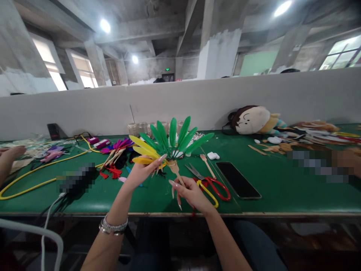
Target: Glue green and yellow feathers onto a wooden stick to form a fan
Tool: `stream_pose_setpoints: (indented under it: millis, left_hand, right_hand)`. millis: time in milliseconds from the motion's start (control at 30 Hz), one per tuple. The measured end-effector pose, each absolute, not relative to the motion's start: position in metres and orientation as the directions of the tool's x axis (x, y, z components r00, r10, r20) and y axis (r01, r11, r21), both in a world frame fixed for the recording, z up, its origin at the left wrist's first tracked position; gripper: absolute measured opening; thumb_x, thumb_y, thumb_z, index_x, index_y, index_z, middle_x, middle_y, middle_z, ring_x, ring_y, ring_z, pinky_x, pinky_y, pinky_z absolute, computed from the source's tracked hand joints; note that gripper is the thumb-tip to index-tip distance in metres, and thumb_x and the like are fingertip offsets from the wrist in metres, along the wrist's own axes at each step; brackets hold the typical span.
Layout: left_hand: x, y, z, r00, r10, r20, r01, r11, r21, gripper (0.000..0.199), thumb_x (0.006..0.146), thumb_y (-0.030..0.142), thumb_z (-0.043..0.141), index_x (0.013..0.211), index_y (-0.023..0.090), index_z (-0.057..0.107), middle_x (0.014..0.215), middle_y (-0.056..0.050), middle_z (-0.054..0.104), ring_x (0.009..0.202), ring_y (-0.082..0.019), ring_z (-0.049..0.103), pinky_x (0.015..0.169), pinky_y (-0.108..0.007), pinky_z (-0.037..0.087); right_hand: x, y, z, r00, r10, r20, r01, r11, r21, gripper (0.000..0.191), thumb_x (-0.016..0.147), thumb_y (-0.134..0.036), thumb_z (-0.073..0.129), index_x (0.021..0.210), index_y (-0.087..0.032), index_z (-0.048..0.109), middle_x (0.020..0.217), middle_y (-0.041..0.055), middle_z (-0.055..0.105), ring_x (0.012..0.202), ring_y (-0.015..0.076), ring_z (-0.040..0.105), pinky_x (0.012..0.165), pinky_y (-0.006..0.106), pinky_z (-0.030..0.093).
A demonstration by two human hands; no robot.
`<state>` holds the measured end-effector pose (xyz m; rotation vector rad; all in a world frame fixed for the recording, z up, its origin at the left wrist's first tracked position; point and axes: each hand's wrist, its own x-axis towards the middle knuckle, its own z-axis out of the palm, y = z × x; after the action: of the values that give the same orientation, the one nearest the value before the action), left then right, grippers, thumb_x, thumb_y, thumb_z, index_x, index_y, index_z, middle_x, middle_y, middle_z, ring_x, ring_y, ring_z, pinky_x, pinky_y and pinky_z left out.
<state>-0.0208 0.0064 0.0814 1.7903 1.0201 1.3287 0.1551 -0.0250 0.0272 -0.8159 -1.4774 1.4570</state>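
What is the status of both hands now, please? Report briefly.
Left hand gripping green and yellow feather fan near its wooden stem. Right hand at stem's lower end. Metal scissors with red and yellow handles close by, not blocking.

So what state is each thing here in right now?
Feather fan: held up, green and yellow feathers spread
Left hand: holding the fan near its feather base
Right hand: at the wooden stem, fingers curved
Scissors: lying on the green table
Smartphone: lying flat, screen dark
Plush doll: lying against the wall
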Motion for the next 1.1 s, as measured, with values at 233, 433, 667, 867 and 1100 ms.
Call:
stream_pose_setpoints:
  millis: [233, 433, 667, 867, 1100]
  left_hand:
    - [-0.02, 0.004, 0.082, 0.132, 0.854, 0.503, 0.286, -0.519, 0.805, 0.037, 0.072, 0.039, 0.058, 0.044, 0.017, 0.05, 0.041, 0.004, 0.044, 0.04, -0.007, 0.04, 0.042, -0.019, 0.034]
    - [-0.02, -0.001, 0.085, 0.21, 0.857, 0.471, 0.308, -0.515, 0.8, 0.042, 0.077, 0.042, 0.051, 0.043, 0.017, 0.05, 0.038, 0.003, 0.046, 0.036, -0.008, 0.041, 0.038, -0.019, 0.034]
    - [-0.022, -0.002, 0.082, 0.191, 0.841, 0.506, 0.339, -0.541, 0.77, 0.038, 0.077, 0.039, 0.052, 0.046, 0.017, 0.054, 0.036, 0.002, 0.047, 0.035, -0.009, 0.043, 0.04, -0.02, 0.036]
    - [-0.021, -0.006, 0.082, 0.158, 0.845, 0.51, 0.372, -0.529, 0.762, 0.039, 0.078, 0.04, 0.051, 0.046, 0.017, 0.053, 0.036, 0.002, 0.047, 0.035, -0.009, 0.043, 0.039, -0.02, 0.035]
    - [-0.019, -0.007, 0.083, 0.142, 0.849, 0.509, 0.365, -0.523, 0.77, 0.039, 0.077, 0.041, 0.053, 0.045, 0.017, 0.054, 0.036, 0.002, 0.047, 0.034, -0.009, 0.043, 0.039, -0.02, 0.034]
  right_hand:
    - [0.154, -0.028, 0.031, -0.392, 0.91, 0.135, -0.146, 0.084, -0.986, 0.036, 0.066, -0.048, 0.064, 0.065, -0.015, 0.049, 0.056, -0.0061, 0.048, 0.035, 0.0031, 0.043, 0.033, 0.016, 0.038]
    - [0.154, -0.028, 0.03, -0.391, 0.912, 0.12, -0.113, 0.082, -0.99, 0.033, 0.067, -0.046, 0.064, 0.066, -0.016, 0.049, 0.052, -0.0068, 0.046, 0.035, 0.0037, 0.043, 0.034, 0.016, 0.039]
    - [0.153, -0.027, 0.026, -0.406, 0.905, 0.124, -0.125, 0.08, -0.989, 0.032, 0.067, -0.044, 0.064, 0.067, -0.016, 0.05, 0.055, -0.0064, 0.047, 0.035, 0.0035, 0.043, 0.034, 0.017, 0.042]
    - [0.154, -0.029, 0.03, -0.405, 0.908, 0.108, -0.095, 0.076, -0.993, 0.031, 0.066, -0.043, 0.065, 0.067, -0.015, 0.051, 0.055, -0.0063, 0.048, 0.036, 0.0038, 0.044, 0.034, 0.017, 0.04]
    - [0.155, -0.028, 0.03, -0.411, 0.907, 0.095, -0.081, 0.067, -0.994, 0.03, 0.066, -0.042, 0.066, 0.067, -0.015, 0.052, 0.052, -0.007, 0.047, 0.036, 0.0039, 0.044, 0.035, 0.017, 0.038]
